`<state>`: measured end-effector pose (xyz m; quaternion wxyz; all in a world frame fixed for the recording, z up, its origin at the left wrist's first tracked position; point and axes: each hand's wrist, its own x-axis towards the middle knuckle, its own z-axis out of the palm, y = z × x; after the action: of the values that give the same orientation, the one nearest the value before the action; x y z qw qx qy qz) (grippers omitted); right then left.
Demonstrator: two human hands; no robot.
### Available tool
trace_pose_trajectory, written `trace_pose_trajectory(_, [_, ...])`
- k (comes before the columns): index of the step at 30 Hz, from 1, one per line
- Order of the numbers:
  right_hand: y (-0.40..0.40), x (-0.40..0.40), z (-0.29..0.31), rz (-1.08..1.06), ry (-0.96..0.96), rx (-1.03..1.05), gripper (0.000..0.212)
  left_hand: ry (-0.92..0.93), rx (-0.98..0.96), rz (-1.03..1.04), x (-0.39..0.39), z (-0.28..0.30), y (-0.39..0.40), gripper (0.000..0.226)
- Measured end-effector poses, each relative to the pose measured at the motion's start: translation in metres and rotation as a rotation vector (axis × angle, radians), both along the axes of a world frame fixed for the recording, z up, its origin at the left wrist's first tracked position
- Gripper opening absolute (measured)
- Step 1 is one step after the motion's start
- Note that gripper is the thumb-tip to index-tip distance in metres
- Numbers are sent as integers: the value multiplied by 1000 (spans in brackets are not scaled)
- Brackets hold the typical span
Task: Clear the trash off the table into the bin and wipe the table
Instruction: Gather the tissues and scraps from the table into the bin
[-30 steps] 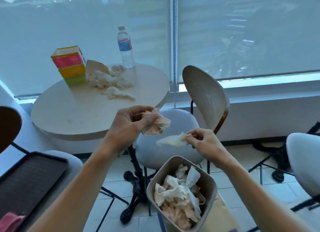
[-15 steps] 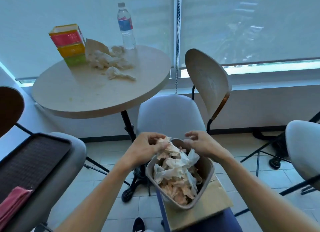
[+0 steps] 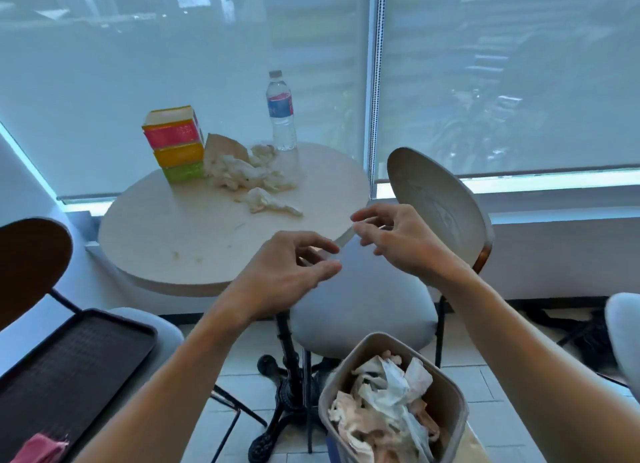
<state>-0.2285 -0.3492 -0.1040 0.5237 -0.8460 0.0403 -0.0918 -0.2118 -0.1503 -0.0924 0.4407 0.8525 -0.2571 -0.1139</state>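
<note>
Nearest the camera, the bin [image 3: 446, 398] stands at lower right, filled with crumpled tissue and wrappers [image 3: 384, 407]. At lower left, a dark tray [image 3: 69, 362] rests on a grey chair seat, with a pink cloth [image 3: 38, 450] at its near corner.

Both hands are raised over the near edge of the bench. The left hand [image 3: 277, 279] and the right hand [image 3: 405, 241] hold nothing; fingers are loosely spread and slightly bent, thumbs apart from the fingers. The hands are near each other but not touching.

Behind the hands, a grey chair [image 3: 363, 303] with a curved wooden back is tucked against the bench on the right side. The floor is pale tile.

The round bench [image 3: 166, 227] has a light top on a black pedestal base. Small crumbs lie on its near portion. The remaining trash, a pile of crumpled tissues [image 3: 249, 175] with one separate wad [image 3: 266, 201] just in front, lies toward the far side. A stack of coloured tissue boxes [image 3: 175, 144] stands left of the pile, touching it. A water bottle [image 3: 282, 111] stands upright at the far edge.

Beyond the bench, translucent roller blinds [image 3: 502, 82] cover the windows.
</note>
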Motion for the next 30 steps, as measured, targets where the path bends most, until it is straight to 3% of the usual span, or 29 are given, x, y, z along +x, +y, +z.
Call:
trace_pose_trajectory(4, [27,44,14,-9,-42,-81,15,-106,-17,99,38,24,23,15])
trace_pose_trajectory(14, [109,139,15,162,39,-641,49,-217,-35,311,137,32,84,6])
trace_pose_trajectory(20, [130,175,13,128,-23,-784,17,-172,-23,268,174,27,114,16])
trace_pose_trajectory(23, [134,181,20,49,-27,-612,20,-185,-1,223,185,27,121,28])
trace_pose_trajectory(27, [144,190,31,52,8,-66,6,-212,-7,146,193,24,118,44])
trace_pose_trajectory(30, [151,193,42,157,60,293,13,-269,-113,67,196,21,115,32])
